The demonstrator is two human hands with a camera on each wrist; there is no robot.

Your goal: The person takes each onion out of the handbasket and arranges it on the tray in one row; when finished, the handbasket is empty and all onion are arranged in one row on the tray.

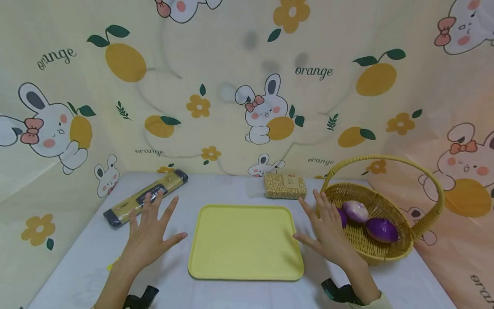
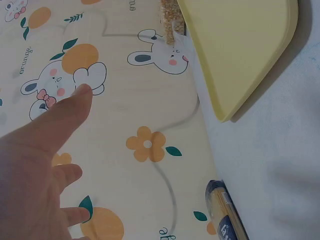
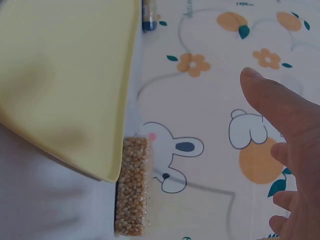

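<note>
Beside the yellow tray, the left hand and right hand are hovering with fingers spread, holding nothing.

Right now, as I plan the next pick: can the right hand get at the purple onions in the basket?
Probably yes: the right hand hovers open beside the basket, and the purple onions lie uncovered, with only the handle arching overhead.

The right hand is covering part of a purple object in the basket. The frame edge is cutting off the pasta packet in the left wrist view and the grain packet in the right wrist view. Packet labels are appearing too small to read.
</note>
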